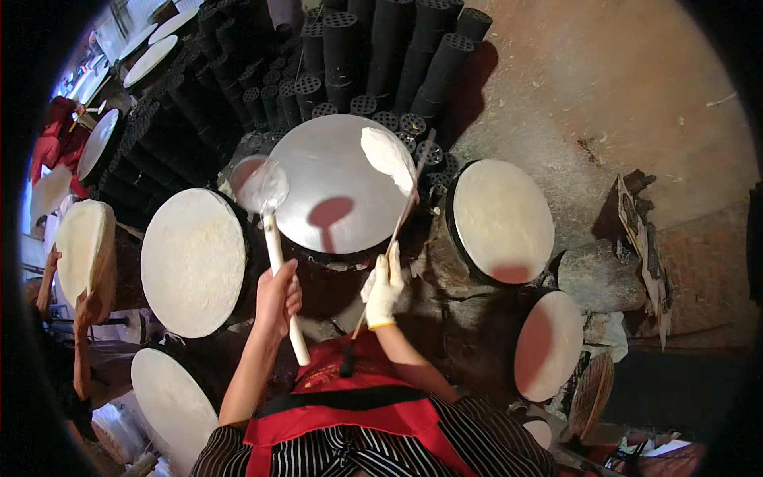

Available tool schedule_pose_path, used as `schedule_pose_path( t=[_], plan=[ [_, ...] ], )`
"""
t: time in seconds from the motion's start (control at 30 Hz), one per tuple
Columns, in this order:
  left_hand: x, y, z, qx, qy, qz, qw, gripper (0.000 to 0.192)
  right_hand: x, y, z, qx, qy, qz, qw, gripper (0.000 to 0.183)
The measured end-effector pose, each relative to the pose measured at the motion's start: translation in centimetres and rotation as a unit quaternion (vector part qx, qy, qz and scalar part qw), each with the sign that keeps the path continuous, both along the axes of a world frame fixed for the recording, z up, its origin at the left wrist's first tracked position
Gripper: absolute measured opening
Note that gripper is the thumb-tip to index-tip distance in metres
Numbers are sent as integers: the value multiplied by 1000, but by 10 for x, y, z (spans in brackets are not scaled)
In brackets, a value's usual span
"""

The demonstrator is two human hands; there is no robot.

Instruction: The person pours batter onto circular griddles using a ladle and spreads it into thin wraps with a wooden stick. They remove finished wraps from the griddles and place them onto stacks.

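My left hand (277, 301) grips the pale handle of a round ladle (262, 185). The ladle's head is smeared with something whitish, somewhat blurred, and held over the left rim of a round metal griddle (334, 191); its shadow falls on the bare plate. On my right hand (382, 292) is a white knit glove. Between its fingers is a long thin stick (408, 206), slanting up past the griddle's right rim. A lumpy white mass (387, 156), batter or dough, lies on the griddle's upper right, its lower end close to the stick.
Stacked honeycomb coal briquettes (340, 56) stand behind the griddle. Round plates covered in pale layers flank me, at left (194, 262), lower left (173, 405), right (503, 220) and lower right (548, 346). Far left, another person's hands (88, 307) hold a thick round stack (86, 256). Splintered wood (644, 250) leans right.
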State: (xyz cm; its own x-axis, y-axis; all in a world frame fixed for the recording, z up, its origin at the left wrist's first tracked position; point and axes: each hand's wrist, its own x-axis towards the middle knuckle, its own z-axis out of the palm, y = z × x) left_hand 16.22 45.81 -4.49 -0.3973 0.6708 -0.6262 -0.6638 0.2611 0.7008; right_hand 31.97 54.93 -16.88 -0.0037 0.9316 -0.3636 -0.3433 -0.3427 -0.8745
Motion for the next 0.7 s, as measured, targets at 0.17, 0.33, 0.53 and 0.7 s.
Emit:
schedule_pose_path(
  t=[0.17, 0.33, 0.53, 0.7],
  plan=[
    [8, -43, -17, -19, -66, 15, 998, 25, -42, 12, -97, 130, -138, -56, 980, 51],
    [4, -74, -38, -3, -67, 61, 996, 15, -67, 37, 16, -50, 92, 36, 994, 49],
    [-1, -93, -42, -14, -50, 86, 995, 12, -27, -24, -17, -31, 2, -79, 996, 51],
    [2, -102, -46, -22, -65, 66, 995, 12, -55, 19, 1, -49, 33, 8, 998, 50]
  ],
)
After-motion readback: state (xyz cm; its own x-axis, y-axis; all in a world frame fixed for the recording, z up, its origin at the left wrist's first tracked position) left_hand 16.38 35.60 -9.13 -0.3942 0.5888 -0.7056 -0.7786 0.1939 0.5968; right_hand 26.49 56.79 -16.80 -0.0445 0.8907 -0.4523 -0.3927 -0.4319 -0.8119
